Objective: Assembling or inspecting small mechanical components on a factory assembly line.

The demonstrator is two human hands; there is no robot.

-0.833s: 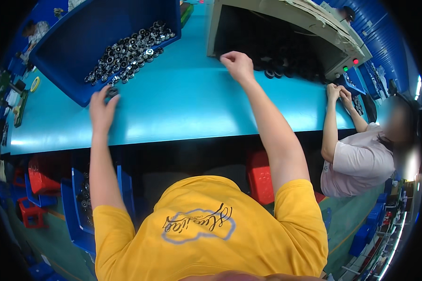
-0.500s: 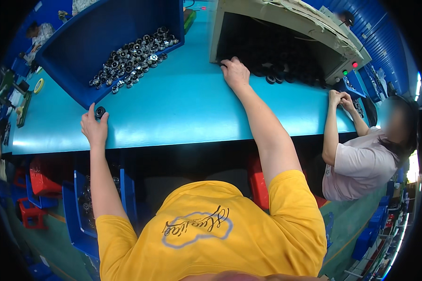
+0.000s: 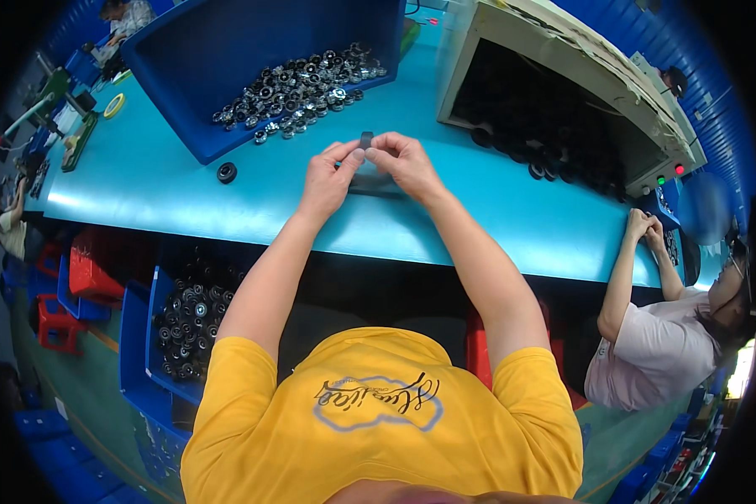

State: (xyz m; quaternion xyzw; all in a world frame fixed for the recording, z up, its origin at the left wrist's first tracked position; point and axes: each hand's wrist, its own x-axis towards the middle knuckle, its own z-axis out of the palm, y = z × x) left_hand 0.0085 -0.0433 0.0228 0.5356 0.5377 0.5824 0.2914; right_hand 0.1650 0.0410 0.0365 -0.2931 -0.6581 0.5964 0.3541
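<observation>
Above the middle of the table, my left hand [image 3: 328,178] and my right hand [image 3: 405,168] meet with their fingertips closed on a small black ring [image 3: 366,139]. It stands on edge between them, and part of it is hidden by the fingers. To the left of my hands a black wheel with a dark centre [image 3: 227,173] lies on the turquoise table [image 3: 176,189], touched by neither hand. Beyond my hands a tilted blue bin [image 3: 202,109] holds a heap of shiny metal parts [image 3: 298,88].
At the right, an open-fronted beige box [image 3: 470,63] contains many black rings [image 3: 554,164]. Yellow tape [image 3: 114,106] lies far left. Below the table's edge stand a blue crate of wheels [image 3: 195,323] and red stools [image 3: 59,323]. A co-worker [image 3: 659,344] sits at the right.
My left hand has let go of the black wheel and moved right. My right hand has come back from the beige box to meet it, a black ring now between them. The view has shifted.
</observation>
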